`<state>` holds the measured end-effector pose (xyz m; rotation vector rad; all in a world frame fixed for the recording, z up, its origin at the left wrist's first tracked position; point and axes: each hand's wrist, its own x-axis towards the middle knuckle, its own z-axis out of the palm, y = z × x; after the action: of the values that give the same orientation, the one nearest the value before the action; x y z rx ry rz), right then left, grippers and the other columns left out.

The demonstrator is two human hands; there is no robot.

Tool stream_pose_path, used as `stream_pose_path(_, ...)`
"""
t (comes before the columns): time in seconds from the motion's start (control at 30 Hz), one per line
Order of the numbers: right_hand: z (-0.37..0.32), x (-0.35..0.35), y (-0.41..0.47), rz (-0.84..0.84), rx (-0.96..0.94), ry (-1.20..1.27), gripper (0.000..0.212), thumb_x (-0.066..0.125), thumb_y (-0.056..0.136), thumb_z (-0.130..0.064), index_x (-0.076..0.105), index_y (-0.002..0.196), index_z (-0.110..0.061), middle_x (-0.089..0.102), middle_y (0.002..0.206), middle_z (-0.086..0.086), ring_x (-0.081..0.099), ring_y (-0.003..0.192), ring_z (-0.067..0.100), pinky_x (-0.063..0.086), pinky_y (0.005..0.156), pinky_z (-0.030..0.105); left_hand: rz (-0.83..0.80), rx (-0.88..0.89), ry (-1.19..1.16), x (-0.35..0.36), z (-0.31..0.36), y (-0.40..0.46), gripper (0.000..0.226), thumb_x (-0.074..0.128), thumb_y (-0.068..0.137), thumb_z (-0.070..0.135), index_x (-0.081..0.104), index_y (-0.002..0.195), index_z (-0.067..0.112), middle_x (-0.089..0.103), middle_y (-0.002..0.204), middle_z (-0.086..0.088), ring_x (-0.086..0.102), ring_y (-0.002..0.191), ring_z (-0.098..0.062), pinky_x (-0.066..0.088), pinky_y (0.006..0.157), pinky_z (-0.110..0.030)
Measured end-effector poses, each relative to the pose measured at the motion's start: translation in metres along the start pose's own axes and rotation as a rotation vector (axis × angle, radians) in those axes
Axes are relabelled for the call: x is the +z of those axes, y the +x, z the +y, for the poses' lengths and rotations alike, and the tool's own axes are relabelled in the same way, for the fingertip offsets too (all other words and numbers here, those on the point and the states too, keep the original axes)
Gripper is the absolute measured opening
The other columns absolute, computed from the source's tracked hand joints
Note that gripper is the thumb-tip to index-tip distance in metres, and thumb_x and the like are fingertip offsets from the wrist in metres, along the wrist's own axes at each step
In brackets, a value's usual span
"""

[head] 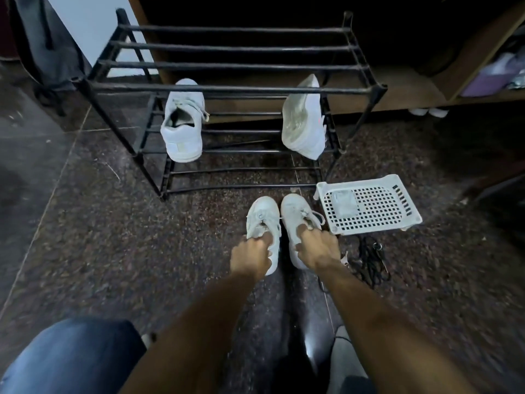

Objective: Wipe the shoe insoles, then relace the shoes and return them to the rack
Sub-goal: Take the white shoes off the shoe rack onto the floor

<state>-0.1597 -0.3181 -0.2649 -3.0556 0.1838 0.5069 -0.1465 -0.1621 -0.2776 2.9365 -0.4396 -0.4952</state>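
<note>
My two forearms are bare with no sleeves showing, my left hand (251,255) and right hand (319,247) wear no gloves or rings, and blue denim jeans (68,356) cover my left knee.

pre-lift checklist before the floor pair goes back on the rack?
1. Left hand grips left floor shoe at its opening: ok.
2. Right hand grips right floor shoe: ok.
3. Both floor shoes laced: ok.
4. Insoles wiped: cannot tell.
5. Free space on rack between the shoe standing on it and the one on its side: ok.
6. Basket beside the path, not in it: ok.
</note>
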Motion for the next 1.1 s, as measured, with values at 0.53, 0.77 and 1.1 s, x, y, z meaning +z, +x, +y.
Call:
stream_pose_path(0.53,0.021,0.047,0.050,-0.136,0.005,0.077,0.024,0.055,0.096,-0.022,0.049,0.117,-0.012,0.065,0.113,0.012,0.062,0.101,0.031,0.038,0.069,0.032,-0.174,0.045,-0.205,0.046,0.006,0.058,0.024,0.056,0.090,0.015,0.054,0.114,0.022,0.065,0.114,-0.009,0.059,0.107,-0.033,0.049,0.082,-0.037)
stream_pose_path(0.77,0.024,0.028,0.056,-0.153,-0.005,0.071,0.019,0.055,0.091,-0.024,0.059,0.109,-0.018,0.065,0.114,0.011,0.062,0.102,0.031,0.044,0.077,0.033,-0.197,0.079,-0.318,0.035,0.004,0.070,0.027,0.055,0.086,0.014,0.063,0.108,0.027,0.068,0.112,-0.006,0.063,0.102,-0.031,0.052,0.083,-0.038)
stream_pose_path(1.1,0.015,-0.092,0.095,0.535,0.372,0.891,0.019,0.058,0.090,-0.030,0.066,0.105,-0.021,0.069,0.103,0.008,0.062,0.097,0.032,0.046,0.080,0.034,0.529,-0.178,-0.479,-0.101,-0.061,0.083,0.020,0.054,0.091,0.019,0.067,0.104,0.026,0.071,0.089,-0.003,0.065,0.080,-0.026,0.047,0.067,-0.031)
